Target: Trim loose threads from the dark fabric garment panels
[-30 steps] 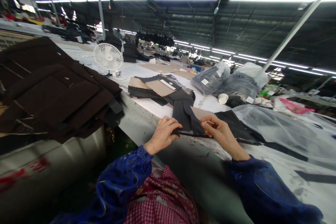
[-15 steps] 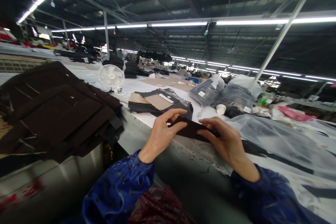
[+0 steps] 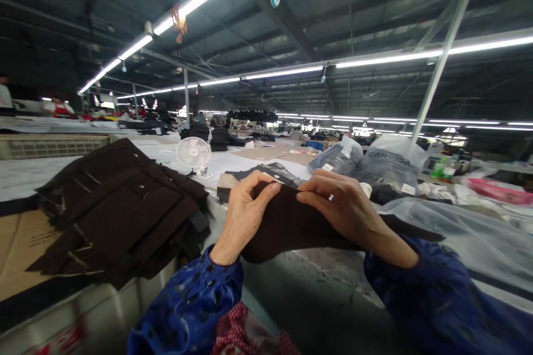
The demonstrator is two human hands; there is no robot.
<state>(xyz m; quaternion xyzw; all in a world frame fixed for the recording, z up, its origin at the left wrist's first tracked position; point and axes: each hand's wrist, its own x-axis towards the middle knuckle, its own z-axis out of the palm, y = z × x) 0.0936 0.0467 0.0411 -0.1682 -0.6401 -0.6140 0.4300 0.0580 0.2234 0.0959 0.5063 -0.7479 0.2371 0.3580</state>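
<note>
A dark brown fabric piece (image 3: 300, 222) hangs between my two hands above the table's front edge. My left hand (image 3: 250, 211) pinches its top edge between thumb and fingers. A short way to the right, my right hand (image 3: 341, 199) grips the same edge, thumb against fingertips. The cloth droops below both hands and runs on behind my right wrist. Beyond my left hand lie dark cut pieces with a tan card (image 3: 227, 180), partly hidden by the hand and cloth.
To the left, a pile of dark brown fabric pieces (image 3: 129, 205) rests on cardboard (image 3: 25, 238) over a pale bin. A small white fan (image 3: 194, 152) stands behind. At right are bagged dark goods (image 3: 387, 166), clear plastic sheeting (image 3: 466, 233) and a pink item (image 3: 499, 189).
The fabric is raised and spread, so much more of it hangs below my hands. Both hands still pinch its edge. The view has tilted upward and turned left.
</note>
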